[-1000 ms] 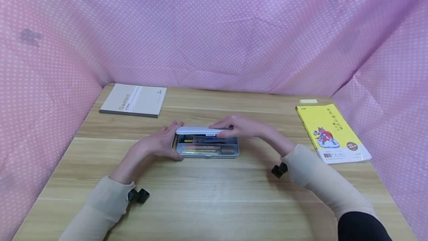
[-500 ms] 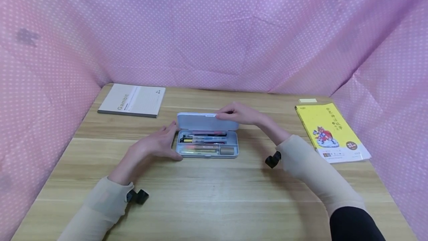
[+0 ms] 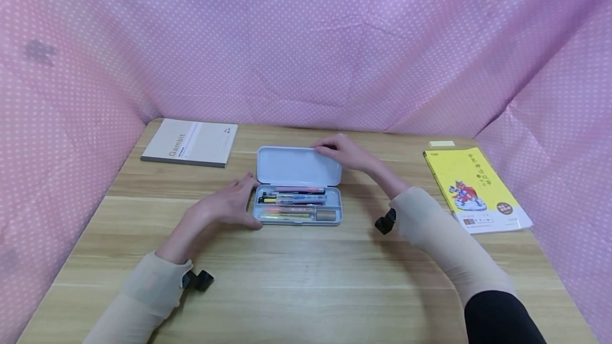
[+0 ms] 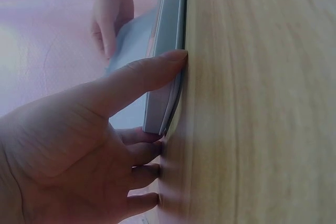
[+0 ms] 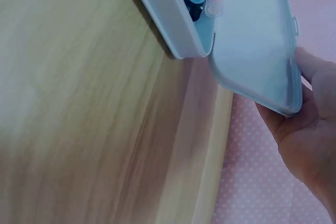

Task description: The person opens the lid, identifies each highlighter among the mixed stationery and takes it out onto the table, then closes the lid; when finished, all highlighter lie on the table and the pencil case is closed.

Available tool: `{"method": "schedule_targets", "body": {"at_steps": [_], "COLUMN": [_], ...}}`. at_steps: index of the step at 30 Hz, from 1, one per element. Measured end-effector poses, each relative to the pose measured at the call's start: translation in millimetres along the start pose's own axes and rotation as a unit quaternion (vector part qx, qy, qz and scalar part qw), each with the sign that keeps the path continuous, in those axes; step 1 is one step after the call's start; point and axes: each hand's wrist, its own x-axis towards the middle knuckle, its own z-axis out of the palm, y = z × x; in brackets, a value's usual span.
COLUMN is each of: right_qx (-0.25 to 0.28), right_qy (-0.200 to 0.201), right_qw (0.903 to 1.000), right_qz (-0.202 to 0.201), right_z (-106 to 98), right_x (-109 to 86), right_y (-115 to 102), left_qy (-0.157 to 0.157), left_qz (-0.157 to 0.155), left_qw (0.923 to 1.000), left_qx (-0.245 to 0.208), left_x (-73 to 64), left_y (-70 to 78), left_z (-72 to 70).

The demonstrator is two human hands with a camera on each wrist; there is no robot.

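Note:
A pale blue pencil case [image 3: 337, 203] lies on the table, its lid [image 3: 298, 166] raised and leaning back. Several pens [image 3: 298, 199] fill the long compartments, and a grey-beige block [image 3: 325, 215] sits in the small front-right one. My left hand [image 3: 227, 207] holds the left end of the case, thumb at the front corner and index finger toward the back. Its other fingers rest spread on the table, as the left wrist view shows. With thumb and fingers, my right hand [image 5: 312, 119] pinches the lid's outer edge near its right corner.
A grey Gambit notebook [image 3: 191, 142] lies at the back left of the wooden table [image 3: 306, 285]. On the right is a yellow book [image 3: 470, 187], with a small pale strip [image 3: 441, 144] behind it. A pink dotted curtain [image 3: 306, 46] hangs around the table.
My right hand has swung the lid up and back from nearly closed, uncovering the pens. My left hand has stayed at the left end of the case.

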Motion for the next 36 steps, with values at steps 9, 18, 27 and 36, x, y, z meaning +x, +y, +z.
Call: {"method": "schedule_targets", "body": {"at_steps": [9, 18, 27, 36], "right_qx": [-0.01, -0.005, 0.001, 0.033], "right_qy": [0.022, 0.023, 0.033, 0.062], "right_qw": [0.9996, 0.9996, 0.9994, 0.997], "right_qz": [0.013, 0.012, 0.014, 0.032], "right_z": [2, 5, 4, -2], "right_x": [-0.6, -3.7, -10.3, -25.4], "right_y": [17, 26, 22, 14], "left_qy": [-0.018, -0.021, -0.022, -0.018], "left_qz": [-0.017, -0.024, -0.024, -0.015], "left_qw": [0.9996, 0.9993, 0.9993, 0.9994], "left_qx": [0.017, 0.02, 0.019, 0.024], "left_x": [-1.7, -0.8, -0.1, -0.5], "left_y": [6.3, 4.5, 4.4, 5.2], "left_z": [-3.6, -2.7, -2.5, -3.0]}}
